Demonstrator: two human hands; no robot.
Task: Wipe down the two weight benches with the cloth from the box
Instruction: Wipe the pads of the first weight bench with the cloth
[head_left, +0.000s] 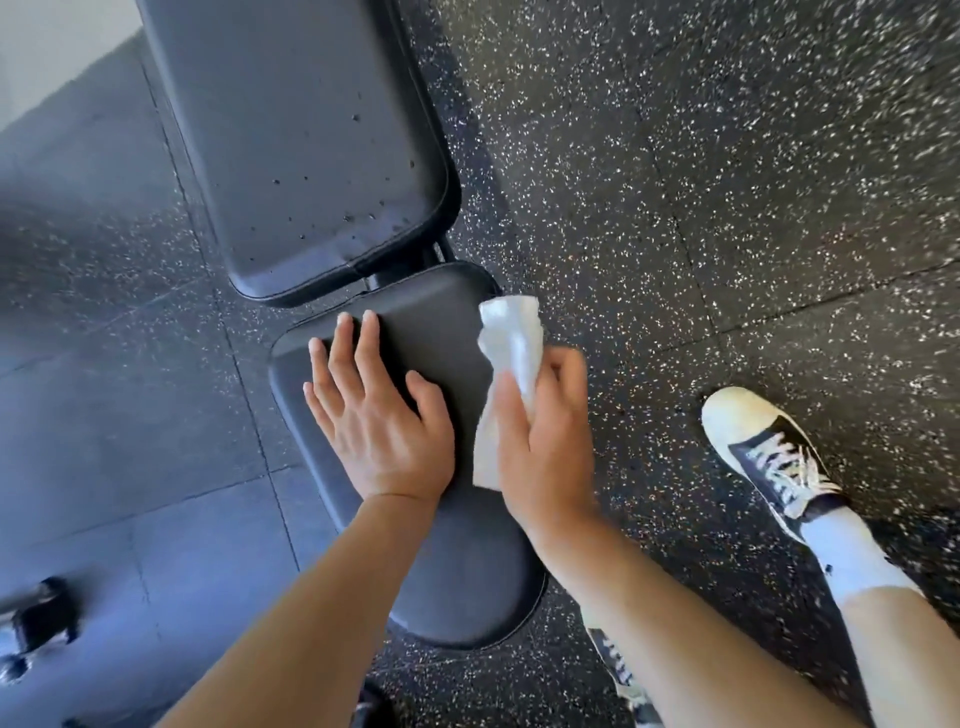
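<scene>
Down at the seat pad (467, 561) of the weight bench, the left hand (376, 415) lies flat on its top, fingers spread and straight. Just right of it, at the seat pad's right edge, the right hand (540, 441) grips the white cloth (506, 374), bunched, its ends sticking out above and below the fingers. A sneaker (769, 457) stands on the speckled floor (727, 182), well right of the seat pad. Beyond the seat pad, the back pad (301, 140) carries scattered droplets.
</scene>
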